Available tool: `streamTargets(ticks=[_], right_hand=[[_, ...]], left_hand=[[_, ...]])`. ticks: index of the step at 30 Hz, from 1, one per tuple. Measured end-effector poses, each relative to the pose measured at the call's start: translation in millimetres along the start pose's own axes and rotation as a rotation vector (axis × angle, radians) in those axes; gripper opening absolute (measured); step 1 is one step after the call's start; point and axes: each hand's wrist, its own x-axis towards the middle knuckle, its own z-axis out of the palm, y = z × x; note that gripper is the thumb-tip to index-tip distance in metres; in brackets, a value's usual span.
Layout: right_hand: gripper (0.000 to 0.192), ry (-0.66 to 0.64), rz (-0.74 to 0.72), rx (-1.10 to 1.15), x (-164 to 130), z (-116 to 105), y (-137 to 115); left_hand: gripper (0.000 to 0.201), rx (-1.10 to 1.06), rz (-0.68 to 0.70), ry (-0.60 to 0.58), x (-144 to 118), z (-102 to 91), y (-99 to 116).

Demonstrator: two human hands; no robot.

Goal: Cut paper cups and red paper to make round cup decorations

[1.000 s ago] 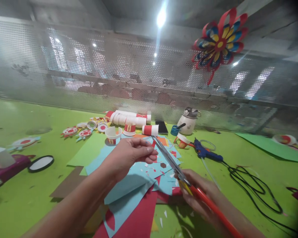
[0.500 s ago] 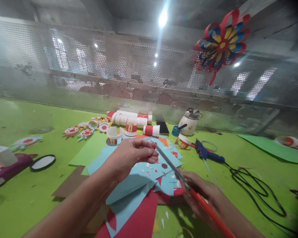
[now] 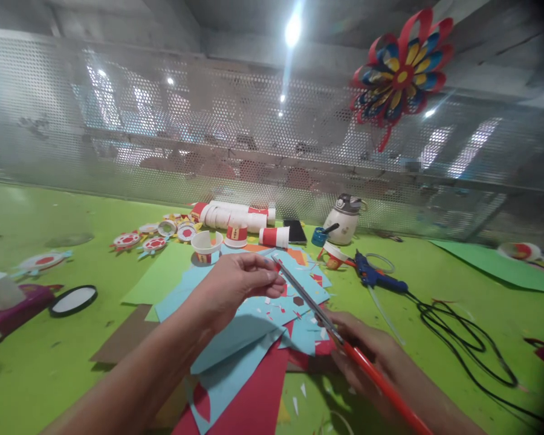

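My right hand point(image 3: 367, 344) is closed around the red handles of a long pair of scissors point(image 3: 301, 291), whose blades point up and to the left. The scissor tips are close to the fingertips of my left hand point(image 3: 240, 284). That hand is pinched, with a small bit of red paper point(image 3: 276, 266) showing at its fingers, mostly hidden. Below both hands lie light blue paper sheets point(image 3: 240, 344) strewn with tiny scraps, and a dark red sheet point(image 3: 254, 399) under them.
Paper cups point(image 3: 274, 237), a cut cup point(image 3: 206, 246) and turtle-like paper crafts point(image 3: 127, 240) sit farther back. To the right are a blue glue gun point(image 3: 381, 278), its black cord point(image 3: 462, 338) and a white bottle point(image 3: 342, 220). A black-rimmed disc point(image 3: 74, 300) lies left.
The view has shifted slightly, so the table things appear a little to the left. Both hands keep nearly the same pose, with the scissor tips still beside the left fingers.
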Motion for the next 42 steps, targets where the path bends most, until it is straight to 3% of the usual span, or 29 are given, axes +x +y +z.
streamTargets(ticks=[9,24,31,42], right_hand=[[0.016,-0.034,0.082,0.073,0,1,0],[0.024,0.002,-0.049,-0.025,5,3,27],[0.032,0.025,-0.102,-0.047,2,3,24],[0.025,0.004,-0.052,-0.108,2,2,20]], left_hand=[[0.012,0.012,-0.008,-0.007,1,0.7,1],[0.009,0.007,-0.057,-0.024,7,-4.9,-5],[0.007,0.012,-0.089,-0.009,9,-5.7,-7],[0.008,0.037,-0.11,-0.022,10,-5.1,-6]])
